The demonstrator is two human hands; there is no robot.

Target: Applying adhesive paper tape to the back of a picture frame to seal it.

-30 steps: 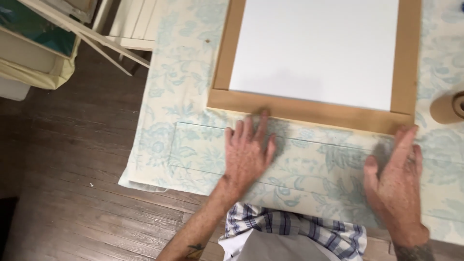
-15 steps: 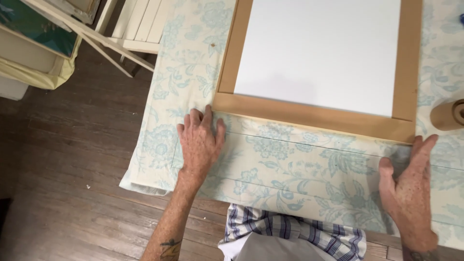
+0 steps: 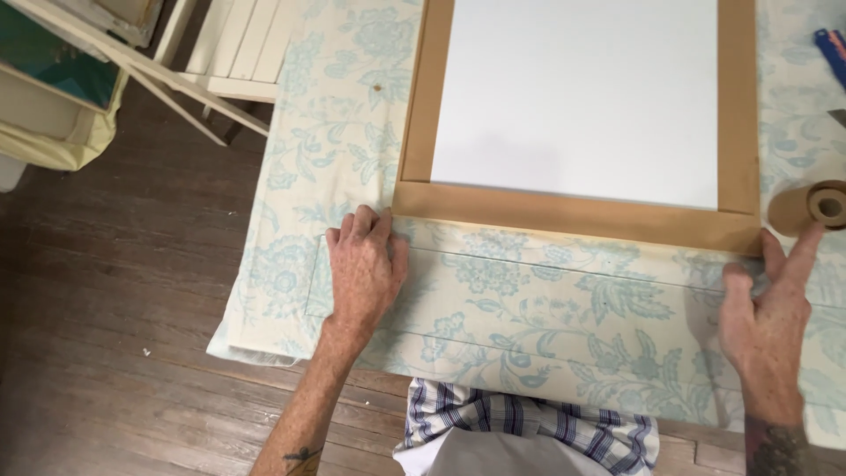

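A white panel with a brown paper-tape border (image 3: 573,216) lies on a table under a pale floral cloth (image 3: 529,308). My left hand (image 3: 363,269) rests flat on the cloth, fingers spread, its fingertips touching the panel's near left corner. My right hand (image 3: 768,313) lies on the cloth at the near right corner, fingers apart, the index finger reaching up towards a roll of brown tape (image 3: 809,206). Neither hand holds anything.
A white slatted wooden chair (image 3: 220,53) stands at the table's far left corner. A cream-framed canvas (image 3: 53,115) leans at the left over the dark plank floor (image 3: 115,353). A blue tool (image 3: 830,53) lies at the right edge.
My left hand has slid leftwards along the panel's near edge to its left corner. My right hand has shifted right and up towards the tape roll.
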